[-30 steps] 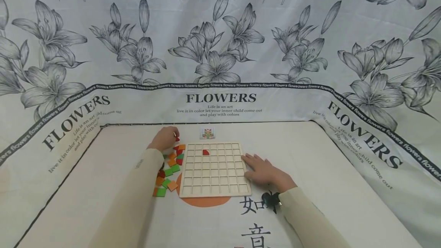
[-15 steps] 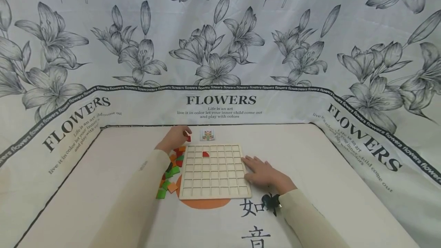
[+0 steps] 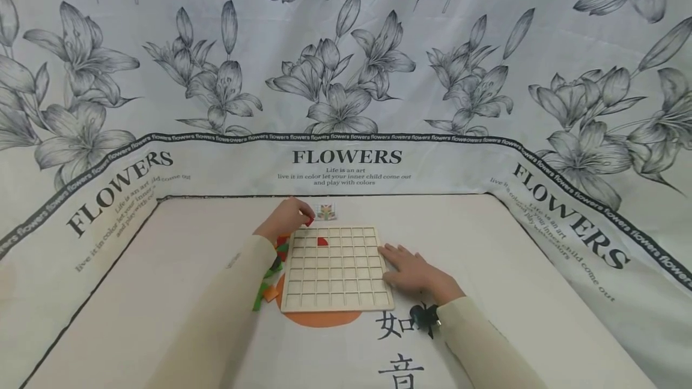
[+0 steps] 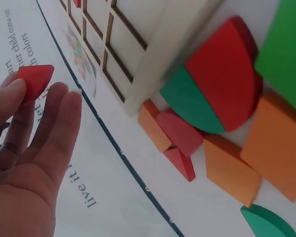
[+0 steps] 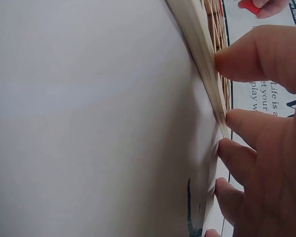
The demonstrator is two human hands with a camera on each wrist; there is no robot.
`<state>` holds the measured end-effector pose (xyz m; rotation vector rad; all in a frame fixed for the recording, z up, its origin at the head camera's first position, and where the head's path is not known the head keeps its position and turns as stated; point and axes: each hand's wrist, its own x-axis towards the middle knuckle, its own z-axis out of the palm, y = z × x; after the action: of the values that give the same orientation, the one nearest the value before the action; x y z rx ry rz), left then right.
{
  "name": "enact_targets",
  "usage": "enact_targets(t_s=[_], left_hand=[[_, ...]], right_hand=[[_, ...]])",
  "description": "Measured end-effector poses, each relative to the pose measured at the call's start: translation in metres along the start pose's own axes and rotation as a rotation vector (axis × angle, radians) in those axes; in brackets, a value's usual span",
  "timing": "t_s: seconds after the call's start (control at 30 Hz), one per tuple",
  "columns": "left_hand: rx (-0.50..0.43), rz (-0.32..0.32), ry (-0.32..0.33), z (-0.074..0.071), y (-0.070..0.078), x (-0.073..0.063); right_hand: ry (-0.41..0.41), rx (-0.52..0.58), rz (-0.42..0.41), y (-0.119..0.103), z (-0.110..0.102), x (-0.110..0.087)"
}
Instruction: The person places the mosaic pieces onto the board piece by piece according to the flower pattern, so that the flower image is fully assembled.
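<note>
Between thumb and forefinger, my left hand [image 3: 285, 219] pinches a small red wooden tile [image 4: 35, 81] with a pointed corner. It is held above the far left corner of a square wooden grid board [image 3: 330, 284]. One red quarter-round tile [image 3: 322, 242] lies in a cell in the board's second row. My right hand [image 3: 412, 270] rests at the board's right edge, fingers extended, with thumb and fingertips touching the rim in the right wrist view. Just beyond the board lies a small card [image 3: 327, 212] printed with a coloured pattern, partly overlapped by the left fingers.
Loose tiles in green, orange and red lie left of the board, partly hidden by the left sleeve [image 3: 232, 293]. Among them is a red-and-green tile [image 4: 227, 74]. A flower-printed curtain [image 3: 346, 107] stands behind the table. Black characters [image 3: 401, 371] mark the cloth in front.
My left hand has moved right with the red tile, from beside the loose pile to near the card and the board's far left corner. The right hand stays in place.
</note>
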<state>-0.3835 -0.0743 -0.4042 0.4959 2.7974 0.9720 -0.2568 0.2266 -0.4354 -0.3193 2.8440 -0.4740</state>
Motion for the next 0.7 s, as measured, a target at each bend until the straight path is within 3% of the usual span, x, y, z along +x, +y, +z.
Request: enact_targets(t_s=[0.53, 0.7], left_hand=[[-0.087, 0.056, -0.011, 0.023, 0.032, 0.001], [-0.085, 0.105, -0.035, 0.031, 0.041, 0.0]], right_hand=[[0.015, 0.005, 0.001, -0.001, 0.002, -0.001], [0.015, 0.002, -0.001, -0.003, 0.0, -0.003]])
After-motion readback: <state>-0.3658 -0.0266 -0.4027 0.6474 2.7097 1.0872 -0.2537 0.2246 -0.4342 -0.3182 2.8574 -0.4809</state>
